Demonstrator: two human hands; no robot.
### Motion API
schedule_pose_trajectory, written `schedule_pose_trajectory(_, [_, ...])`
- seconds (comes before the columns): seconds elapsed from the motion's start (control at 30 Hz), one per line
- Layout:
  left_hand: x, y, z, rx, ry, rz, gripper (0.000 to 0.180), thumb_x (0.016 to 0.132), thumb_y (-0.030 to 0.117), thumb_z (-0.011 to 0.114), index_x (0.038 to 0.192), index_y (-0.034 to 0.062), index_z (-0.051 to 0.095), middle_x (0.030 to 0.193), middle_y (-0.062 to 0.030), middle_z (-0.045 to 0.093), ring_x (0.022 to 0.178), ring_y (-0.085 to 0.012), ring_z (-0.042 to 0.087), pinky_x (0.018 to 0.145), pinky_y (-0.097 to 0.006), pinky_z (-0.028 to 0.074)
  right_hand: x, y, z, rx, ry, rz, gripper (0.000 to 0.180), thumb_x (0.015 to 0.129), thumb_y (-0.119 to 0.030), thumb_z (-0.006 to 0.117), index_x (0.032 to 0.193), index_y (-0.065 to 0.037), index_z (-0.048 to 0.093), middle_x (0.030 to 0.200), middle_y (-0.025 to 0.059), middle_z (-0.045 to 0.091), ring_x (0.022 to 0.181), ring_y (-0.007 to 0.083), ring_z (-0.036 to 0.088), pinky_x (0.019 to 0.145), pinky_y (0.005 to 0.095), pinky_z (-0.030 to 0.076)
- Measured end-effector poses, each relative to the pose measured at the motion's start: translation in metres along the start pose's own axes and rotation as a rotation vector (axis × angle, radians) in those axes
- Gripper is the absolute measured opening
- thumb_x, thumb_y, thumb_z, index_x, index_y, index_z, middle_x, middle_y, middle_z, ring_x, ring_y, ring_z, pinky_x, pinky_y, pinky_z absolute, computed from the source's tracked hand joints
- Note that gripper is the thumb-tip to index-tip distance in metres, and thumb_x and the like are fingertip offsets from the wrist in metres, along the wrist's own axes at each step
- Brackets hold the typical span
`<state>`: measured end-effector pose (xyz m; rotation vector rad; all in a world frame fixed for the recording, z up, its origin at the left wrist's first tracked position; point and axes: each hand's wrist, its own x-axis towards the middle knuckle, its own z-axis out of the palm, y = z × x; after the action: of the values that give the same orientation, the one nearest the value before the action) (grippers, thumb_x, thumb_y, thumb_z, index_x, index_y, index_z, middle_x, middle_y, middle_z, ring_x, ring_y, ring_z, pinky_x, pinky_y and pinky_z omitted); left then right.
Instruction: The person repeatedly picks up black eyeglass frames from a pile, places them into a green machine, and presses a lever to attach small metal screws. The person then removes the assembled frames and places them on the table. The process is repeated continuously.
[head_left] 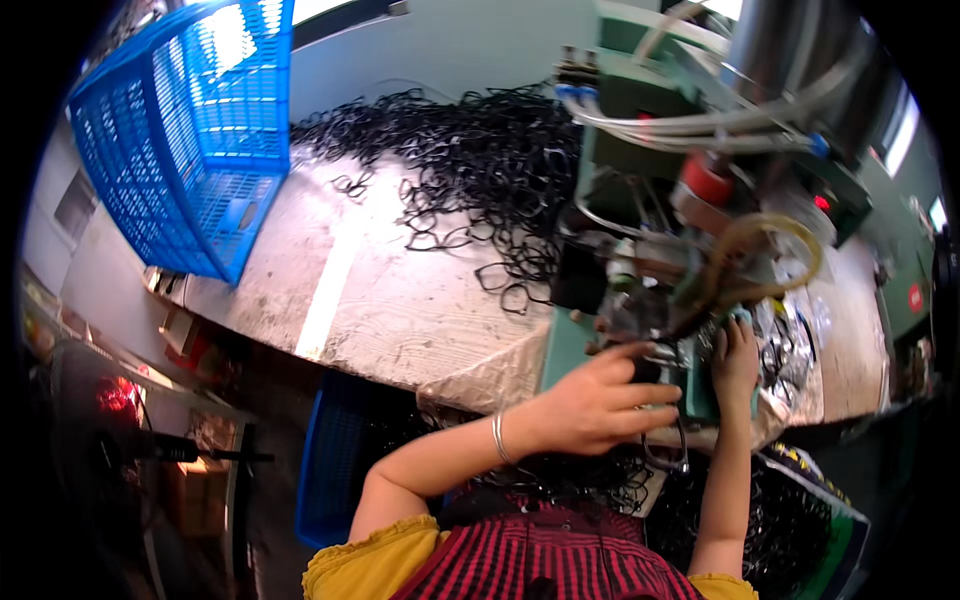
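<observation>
At centre right of the frame, a worker's left hand fingers pinch a black eyeglass frame at the green machine, while the right hand presses beside it, fingers loosely curled. A large heap of black frames on the table at upper centre suggests plenty still unprocessed, with more piled in the worker's lap.

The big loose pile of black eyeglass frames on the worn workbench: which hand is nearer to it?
Left. The left hand is at the green machine's front, just below the pile. The right hand sits further right, beyond the machine's work point.
</observation>
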<state>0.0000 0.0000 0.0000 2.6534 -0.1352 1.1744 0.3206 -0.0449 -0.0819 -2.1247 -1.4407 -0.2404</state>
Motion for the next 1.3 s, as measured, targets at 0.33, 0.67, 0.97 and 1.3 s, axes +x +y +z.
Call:
schedule_pose_trajectory(0.33, [-0.021,-0.264,-0.04,0.604,0.405,-0.653,0.025,0.085,0.015,0.065,0.109,0.0085,0.071,0.122,-0.0146,0.065,0.107,-0.0389,0.059,0.092,-0.047,0.045,-0.035,-0.015,0.003,0.125,0.172,0.066,0.013,0.088,-0.01,0.069,0.094,0.001,0.068,0.1,0.0171,0.067,0.096,0.0382,0.062,0.087,0.0441,0.049])
schedule_pose_trajectory(0.67, [-0.051,-0.326,-0.054,0.784,-0.301,-0.862,0.049,0.076,0.05,0.071,0.12,0.0289,0.071,0.155,-0.0176,0.041,0.124,-0.041,0.053,0.116,-0.07,0.016,-0.052,-0.009,0.005,0.307,0.298,0.25,0.01,0.09,-0.001,0.068,0.1,0.002,0.069,0.097,0.0132,0.069,0.09,0.0262,0.066,0.077,0.0331,0.051])
schedule_pose_trajectory(0.97, [-0.104,-0.272,-0.125,0.792,-0.454,-0.874,0.048,0.082,0.046,0.07,0.127,0.0272,0.07,0.16,-0.0112,0.036,0.127,-0.042,0.051,0.118,-0.064,0.02,-0.053,-0.019,-0.001,0.557,0.35,0.295,0.014,0.09,-0.004,0.071,0.104,0.0,0.072,0.098,0.0077,0.074,0.09,0.0154,0.068,0.084,0.0284,0.052])
schedule_pose_trajectory(1.3, [-0.107,-0.1,-0.11,0.638,-0.153,-1.026,0.026,0.08,0.027,0.081,0.1,0.0109,0.077,0.144,-0.0108,0.059,0.113,-0.0368,0.061,0.103,-0.052,0.04,-0.024,-0.118,-0.061,0.697,0.257,-0.151,0.017,0.075,0.006,0.071,0.09,-0.002,0.073,0.092,0.0121,0.071,0.093,0.0295,0.067,0.084,0.0374,0.052])
